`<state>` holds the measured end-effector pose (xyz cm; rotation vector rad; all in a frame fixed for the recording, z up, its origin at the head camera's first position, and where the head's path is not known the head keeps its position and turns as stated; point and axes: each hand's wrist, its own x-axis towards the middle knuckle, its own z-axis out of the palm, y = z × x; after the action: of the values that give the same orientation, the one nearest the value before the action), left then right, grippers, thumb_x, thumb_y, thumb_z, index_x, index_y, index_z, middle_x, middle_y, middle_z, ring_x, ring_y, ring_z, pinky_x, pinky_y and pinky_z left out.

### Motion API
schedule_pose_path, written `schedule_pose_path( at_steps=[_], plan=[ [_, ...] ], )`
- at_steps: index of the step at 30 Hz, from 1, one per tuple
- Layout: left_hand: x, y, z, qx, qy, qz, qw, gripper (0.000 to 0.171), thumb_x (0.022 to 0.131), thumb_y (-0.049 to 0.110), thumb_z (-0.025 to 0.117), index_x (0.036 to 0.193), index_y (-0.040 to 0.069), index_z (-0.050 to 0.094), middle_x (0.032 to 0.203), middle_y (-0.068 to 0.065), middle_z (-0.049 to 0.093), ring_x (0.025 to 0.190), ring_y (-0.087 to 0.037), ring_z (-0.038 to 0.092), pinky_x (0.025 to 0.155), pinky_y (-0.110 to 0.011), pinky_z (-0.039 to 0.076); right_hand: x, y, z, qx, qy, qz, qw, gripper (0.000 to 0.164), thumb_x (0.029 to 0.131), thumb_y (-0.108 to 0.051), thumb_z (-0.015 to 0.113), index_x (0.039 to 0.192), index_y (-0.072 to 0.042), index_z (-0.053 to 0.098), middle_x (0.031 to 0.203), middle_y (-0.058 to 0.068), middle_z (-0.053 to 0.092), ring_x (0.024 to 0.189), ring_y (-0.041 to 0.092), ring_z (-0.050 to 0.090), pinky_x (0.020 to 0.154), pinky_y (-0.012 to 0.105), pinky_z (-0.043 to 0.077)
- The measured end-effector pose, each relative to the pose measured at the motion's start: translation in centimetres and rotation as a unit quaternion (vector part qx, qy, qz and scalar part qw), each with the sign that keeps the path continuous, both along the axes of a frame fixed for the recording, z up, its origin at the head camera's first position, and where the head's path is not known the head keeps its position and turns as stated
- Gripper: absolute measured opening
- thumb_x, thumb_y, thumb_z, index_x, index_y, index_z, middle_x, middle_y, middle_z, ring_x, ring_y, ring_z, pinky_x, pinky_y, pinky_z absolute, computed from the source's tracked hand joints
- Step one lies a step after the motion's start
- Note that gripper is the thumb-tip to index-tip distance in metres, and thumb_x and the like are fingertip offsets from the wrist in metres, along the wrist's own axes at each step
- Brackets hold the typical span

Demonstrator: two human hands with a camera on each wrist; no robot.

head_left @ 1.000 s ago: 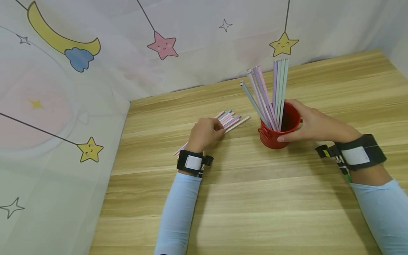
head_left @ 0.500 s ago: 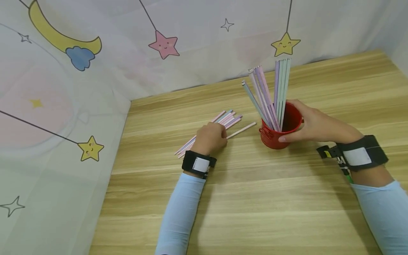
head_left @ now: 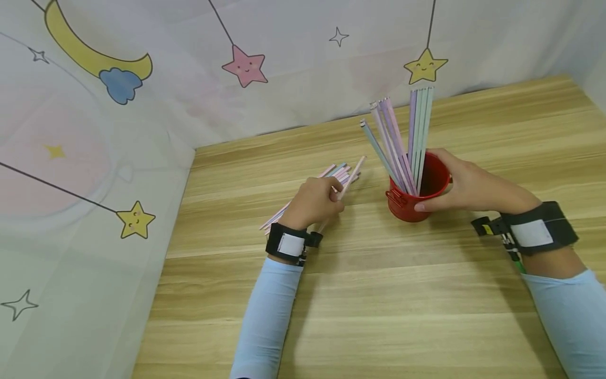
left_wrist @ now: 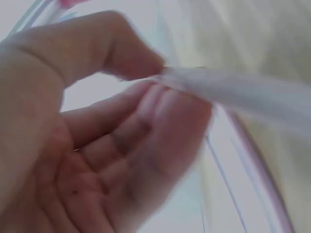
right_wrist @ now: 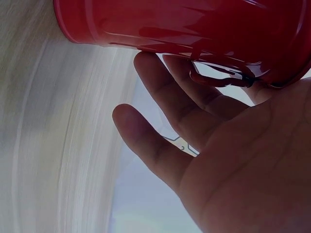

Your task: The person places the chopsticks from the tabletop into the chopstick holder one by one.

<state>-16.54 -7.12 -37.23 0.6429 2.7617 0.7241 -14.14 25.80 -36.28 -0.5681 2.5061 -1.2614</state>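
Observation:
My left hand (head_left: 316,202) pinches one slim pale pink stick (head_left: 353,176) between thumb and fingertips, its far end slanting up to the right. Blurred, the same stick (left_wrist: 252,94) crosses the left wrist view. Under and behind that hand lies a loose bundle of pastel sticks (head_left: 279,213), partly covered by it. My right hand (head_left: 480,184) holds a small red bucket (head_left: 408,209) by its right side, thumb at the front. Several tall lilac, pink and mint sticks (head_left: 418,134) stand leaning in the bucket. In the right wrist view, fingertips touch the bucket wall (right_wrist: 170,29) near a wire handle.
The wood-grain table (head_left: 379,316) meets a pale curtain (head_left: 293,100) printed with stars and a moon at the back and left. Both wrists wear black straps with small cameras.
The left hand has drawn one pale pink stick away from the bundle, and its far end has swung upward. The right hand stays on the bucket.

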Motion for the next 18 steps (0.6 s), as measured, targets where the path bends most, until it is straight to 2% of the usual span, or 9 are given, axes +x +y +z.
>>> schedule_pose_path(
  at_steps=[3,4,6,7,9,13,15,17,18],
  plan=[
    [0.0,-0.7,1.0,0.105,0.014,0.019,0.9942,0.027,0.085,0.009,0.07,0.112,0.006,0.066,0.086,0.0,0.067,0.069,-0.013,0.062,0.06,-0.026,0.05,0.0,0.0,0.0,0.0,0.0,0.0,1.0,0.103,0.075,-0.021,0.092,0.154,-0.014,0.027,0.144,0.014,0.046,0.128,0.036,0.045,0.097,0.062,0.048],
    [0.1,-0.9,1.3,0.148,0.016,0.026,0.9885,0.027,0.085,0.008,0.069,0.112,0.006,0.065,0.087,-0.001,0.068,0.071,-0.014,0.063,0.061,-0.026,0.052,0.0,0.0,0.0,0.0,0.0,-0.001,1.0,0.102,0.075,-0.021,0.092,0.154,-0.015,0.027,0.144,0.013,0.047,0.128,0.035,0.045,0.097,0.062,0.048],
    [0.2,-1.2,1.9,0.241,0.017,0.038,0.9696,0.027,0.086,0.005,0.068,0.112,0.004,0.063,0.089,-0.005,0.068,0.073,-0.015,0.066,0.064,-0.029,0.056,0.0,0.1,0.0,0.003,0.002,-0.002,1.0,0.103,0.074,-0.021,0.092,0.154,-0.014,0.027,0.144,0.014,0.047,0.128,0.036,0.045,0.097,0.062,0.048],
    [0.3,-1.3,2.2,0.289,0.015,0.041,0.9563,0.027,0.087,0.003,0.068,0.113,0.003,0.061,0.09,-0.007,0.067,0.074,-0.017,0.067,0.065,-0.031,0.058,0.0,0.1,-0.1,0.004,0.003,-0.003,1.0,0.103,0.074,-0.022,0.092,0.154,-0.014,0.027,0.144,0.014,0.048,0.128,0.036,0.045,0.097,0.062,0.048],
    [0.5,-1.3,2.8,0.378,0.018,0.047,0.9243,0.026,0.088,-0.001,0.067,0.113,-0.001,0.059,0.092,-0.01,0.067,0.075,-0.019,0.069,0.067,-0.036,0.06,0.0,0.1,-0.1,0.005,0.004,-0.004,1.0,0.103,0.074,-0.021,0.092,0.153,-0.013,0.028,0.144,0.014,0.048,0.128,0.036,0.046,0.097,0.062,0.048],
    [1.1,-1.1,3.9,0.528,0.035,0.058,0.8463,0.022,0.09,-0.007,0.065,0.11,-0.002,0.056,0.092,-0.016,0.065,0.074,-0.025,0.071,0.067,-0.041,0.062,0.0,0.1,-0.1,0.005,0.004,-0.005,1.0,0.102,0.074,-0.022,0.092,0.153,-0.013,0.029,0.143,0.014,0.049,0.128,0.035,0.047,0.097,0.062,0.049],
    [1.3,-0.9,4.5,0.578,0.055,0.067,0.8116,0.02,0.091,-0.008,0.065,0.107,0.001,0.056,0.092,-0.017,0.064,0.075,-0.027,0.072,0.068,-0.041,0.062,-0.1,0.0,-0.1,0.008,0.004,-0.006,1.0,0.101,0.074,-0.023,0.092,0.153,-0.013,0.029,0.143,0.014,0.049,0.127,0.035,0.047,0.097,0.062,0.048],
    [1.6,-0.7,5.0,0.612,0.074,0.079,0.7835,0.019,0.091,-0.007,0.065,0.105,0.002,0.057,0.091,-0.016,0.065,0.076,-0.029,0.072,0.069,-0.04,0.062,-0.1,0.0,-0.2,0.013,0.004,-0.009,1.0,0.102,0.073,-0.024,0.093,0.152,-0.012,0.029,0.142,0.015,0.05,0.126,0.035,0.048,0.097,0.061,0.049],
    [1.8,-0.5,5.2,0.624,0.083,0.082,0.7723,0.018,0.091,-0.007,0.065,0.105,0.002,0.057,0.091,-0.016,0.065,0.076,-0.029,0.072,0.069,-0.04,0.062,-0.1,-0.1,-0.3,0.016,0.004,-0.011,1.0,0.102,0.073,-0.024,0.093,0.151,-0.011,0.03,0.141,0.015,0.051,0.125,0.035,0.049,0.097,0.061,0.049]
  ],
)
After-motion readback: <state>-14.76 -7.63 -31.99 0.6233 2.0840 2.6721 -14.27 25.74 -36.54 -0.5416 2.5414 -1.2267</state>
